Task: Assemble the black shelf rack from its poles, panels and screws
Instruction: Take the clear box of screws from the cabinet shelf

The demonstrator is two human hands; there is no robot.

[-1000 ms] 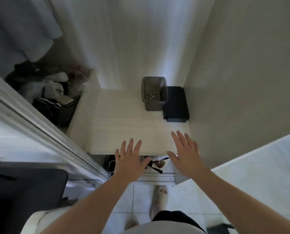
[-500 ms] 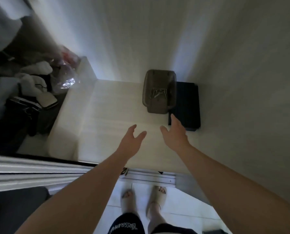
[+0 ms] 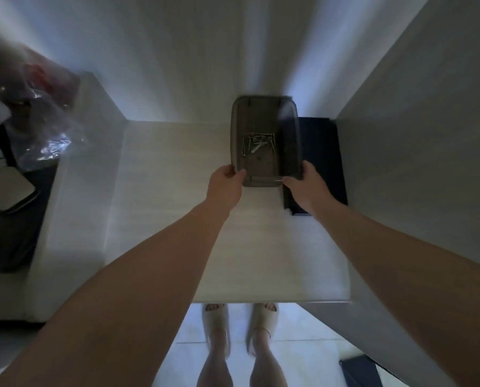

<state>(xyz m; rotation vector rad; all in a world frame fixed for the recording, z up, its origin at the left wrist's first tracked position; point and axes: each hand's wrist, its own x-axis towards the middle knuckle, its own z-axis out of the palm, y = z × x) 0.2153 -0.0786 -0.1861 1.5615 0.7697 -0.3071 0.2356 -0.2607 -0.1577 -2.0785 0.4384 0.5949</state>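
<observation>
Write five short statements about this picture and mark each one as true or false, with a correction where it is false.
1. The left hand and the right hand both grip the tray. True.
2. The tray is empty. False: screws lie in it.
3. The black board lies to the left of the tray. False: it lies to the right of it.
4. The person wears pale slippers. True.
5. The tray is down at floor level. False: it is over the pale tabletop.
</observation>
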